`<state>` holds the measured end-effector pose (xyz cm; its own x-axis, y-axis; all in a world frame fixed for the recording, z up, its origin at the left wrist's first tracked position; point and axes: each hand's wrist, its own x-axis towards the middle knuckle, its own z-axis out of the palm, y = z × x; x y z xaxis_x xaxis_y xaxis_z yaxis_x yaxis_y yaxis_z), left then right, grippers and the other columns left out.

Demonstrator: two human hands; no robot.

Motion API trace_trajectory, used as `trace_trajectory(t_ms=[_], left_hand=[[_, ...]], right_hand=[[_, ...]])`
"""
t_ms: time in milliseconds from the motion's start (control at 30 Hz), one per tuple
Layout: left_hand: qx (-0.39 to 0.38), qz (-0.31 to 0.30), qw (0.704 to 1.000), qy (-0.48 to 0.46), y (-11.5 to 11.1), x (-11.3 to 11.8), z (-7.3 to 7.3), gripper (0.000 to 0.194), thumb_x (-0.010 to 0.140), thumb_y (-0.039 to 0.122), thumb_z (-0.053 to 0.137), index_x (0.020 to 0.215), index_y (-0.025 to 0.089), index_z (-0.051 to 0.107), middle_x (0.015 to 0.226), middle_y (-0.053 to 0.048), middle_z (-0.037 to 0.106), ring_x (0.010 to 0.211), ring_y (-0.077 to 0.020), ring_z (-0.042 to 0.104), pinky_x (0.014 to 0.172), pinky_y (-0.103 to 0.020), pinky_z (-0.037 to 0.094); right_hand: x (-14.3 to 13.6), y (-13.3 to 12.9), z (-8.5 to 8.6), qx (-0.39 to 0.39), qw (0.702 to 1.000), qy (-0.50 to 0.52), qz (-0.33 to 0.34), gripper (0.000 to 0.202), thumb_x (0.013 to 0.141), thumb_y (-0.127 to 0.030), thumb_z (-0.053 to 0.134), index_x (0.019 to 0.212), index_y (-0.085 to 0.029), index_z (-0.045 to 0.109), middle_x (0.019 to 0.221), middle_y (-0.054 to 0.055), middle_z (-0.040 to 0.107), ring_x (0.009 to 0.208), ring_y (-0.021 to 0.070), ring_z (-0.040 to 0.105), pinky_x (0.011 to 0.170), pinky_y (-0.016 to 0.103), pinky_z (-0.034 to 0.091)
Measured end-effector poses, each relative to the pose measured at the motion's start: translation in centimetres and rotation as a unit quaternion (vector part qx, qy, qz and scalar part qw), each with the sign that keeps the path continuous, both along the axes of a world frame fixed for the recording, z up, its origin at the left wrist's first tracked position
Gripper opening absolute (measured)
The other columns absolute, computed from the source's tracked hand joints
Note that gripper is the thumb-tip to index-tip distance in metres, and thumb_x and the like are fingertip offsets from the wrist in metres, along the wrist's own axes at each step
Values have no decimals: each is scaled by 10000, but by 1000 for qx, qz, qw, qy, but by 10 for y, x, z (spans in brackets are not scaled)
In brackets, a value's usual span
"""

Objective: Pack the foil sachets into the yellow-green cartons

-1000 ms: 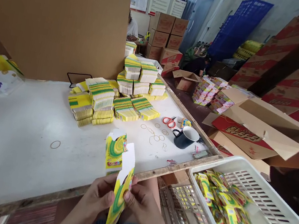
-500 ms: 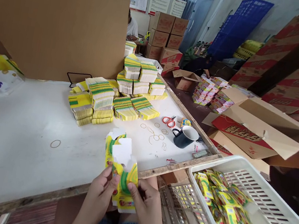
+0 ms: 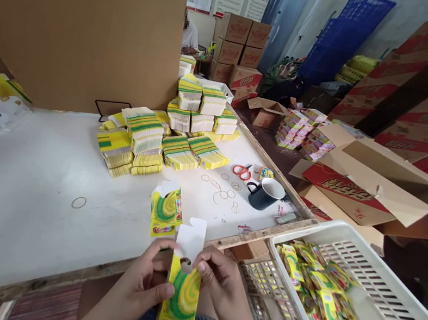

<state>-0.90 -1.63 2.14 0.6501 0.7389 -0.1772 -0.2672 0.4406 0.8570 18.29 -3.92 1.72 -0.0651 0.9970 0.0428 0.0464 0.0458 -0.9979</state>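
Between my hands, above my lap, is a yellow and green small carton (image 3: 181,300) with its white top flap raised and a round cut-out at its mouth. My left hand (image 3: 150,275) grips its left side, with the thumb across the front. My right hand (image 3: 220,277) pinches the upper right edge near the opening. A second yellow carton (image 3: 166,209) lies on the white table just beyond, its flap end pointing away. Stacks of flat cartons (image 3: 142,131) stand farther back on the table.
A white plastic basket (image 3: 397,269) holding yellow packets stands at my right. On the table are a dark mug (image 3: 264,195), red-handled scissors (image 3: 241,172) and several rubber bands (image 3: 224,194). An open cardboard box (image 3: 362,189) is beyond the basket. Another person (image 3: 190,37) sits at the back.
The carton in my hands has come closer to me and turned upright, its front now showing. My hands have shifted toward its open end. The second carton stays on the table.
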Motion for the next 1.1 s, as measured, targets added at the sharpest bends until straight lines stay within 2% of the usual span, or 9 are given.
trace_trajectory(t_ms=[100, 167, 300, 400, 500, 667, 800, 967, 1100], left_hand=[[-7, 6, 1000, 0, 0, 2, -1, 796, 828, 280, 689, 1446, 349, 194, 1183, -85, 664, 981, -244, 675, 847, -400, 510], [11, 3, 1000, 14, 1, 2, -2, 674, 843, 287, 666, 1422, 308, 322, 1201, -97, 662, 1009, -253, 668, 868, -397, 509], [91, 43, 991, 94, 4, 1, -5, 389, 848, 295, 647, 1232, 245, 606, 1270, -101, 639, 1069, -267, 646, 904, -376, 514], [107, 62, 984, 125, 5, 2, -8, 412, 856, 314, 631, 1263, 257, 602, 1292, -97, 636, 1143, -283, 613, 933, -384, 512], [103, 55, 985, 125, 2, 3, -9, 455, 882, 314, 593, 1332, 287, 535, 1341, -85, 606, 1171, -268, 600, 988, -402, 477], [100, 45, 988, 105, 2, 5, -11, 481, 890, 301, 586, 1361, 300, 486, 1344, -82, 603, 1185, -246, 588, 1008, -394, 453], [60, 52, 995, 67, 4, 8, -13, 510, 838, 311, 652, 1327, 280, 507, 1188, -87, 696, 1038, -259, 669, 873, -393, 529], [39, 71, 993, 91, 5, 14, -12, 460, 785, 300, 701, 1221, 238, 570, 1083, -80, 728, 872, -243, 709, 785, -377, 557], [52, 85, 992, 74, 1, 27, -11, 438, 774, 280, 703, 1195, 236, 588, 1107, -84, 725, 922, -256, 707, 781, -363, 563]], right_hand=[[-3, 1, -1, -8, 999, 37, -38, 238, 904, -350, 585, 1099, -226, 641, 844, 39, 658, 768, 184, 608, 709, 279, 497], [-4, 2, -1, 8, 998, 33, -48, 324, 901, -367, 587, 1203, -254, 617, 918, 57, 680, 840, 210, 625, 777, 323, 504], [3, 4, 0, 56, 997, -42, -27, 396, 945, -483, 448, 1011, -237, 751, 933, 83, 683, 939, 244, 597, 856, 367, 468], [5, 4, 1, -23, 998, -59, 1, 344, 897, -431, 556, 1139, -218, 677, 742, 20, 632, 721, 183, 576, 660, 278, 462], [0, 4, -1, -81, 993, -89, 16, 357, 807, -249, 652, 1153, -195, 583, 599, -68, 515, 527, 113, 443, 494, 207, 332], [-10, 4, -7, -67, 988, -140, -20, 290, 806, -150, 572, 1092, -193, 561, 554, -96, 419, 502, 105, 402, 485, 200, 299], [-7, 4, -8, -44, 982, -180, -38, 301, 804, -193, 622, 1105, -199, 605, 540, -89, 411, 496, 116, 413, 489, 211, 320], [3, 4, -7, 29, 986, -150, -63, 254, 893, -322, 575, 1087, -227, 710, 832, 51, 680, 728, 187, 607, 653, 270, 477], [-3, 3, -11, 29, 993, -78, -83, 262, 842, -300, 653, 1089, -253, 727, 1053, 87, 716, 992, 257, 643, 859, 368, 511]])
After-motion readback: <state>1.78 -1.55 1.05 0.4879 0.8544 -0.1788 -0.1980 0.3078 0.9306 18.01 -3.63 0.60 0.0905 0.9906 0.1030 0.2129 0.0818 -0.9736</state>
